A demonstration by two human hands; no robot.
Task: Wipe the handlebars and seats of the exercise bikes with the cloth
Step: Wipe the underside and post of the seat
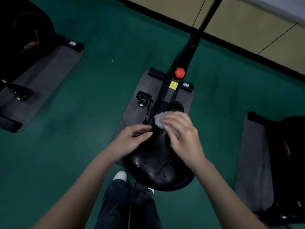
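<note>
A black bike seat (155,164) fills the middle of the view, with water drops on its wide rear part. My right hand (183,138) presses a small grey cloth (159,119) onto the narrow front end of the seat. My left hand (132,139) rests on the seat's left front edge, fingers curled against it and holding nothing. The bike's black frame (179,66) runs away from the seat toward the top, with a red knob (180,73) on it. The handlebars are out of view.
A grey mat (132,109) lies under the bike on the green floor, with a pedal (143,98) to the left. Another bike (28,38) stands on a mat at far left, a third (287,154) at right. My legs and white shoe (120,176) are below the seat.
</note>
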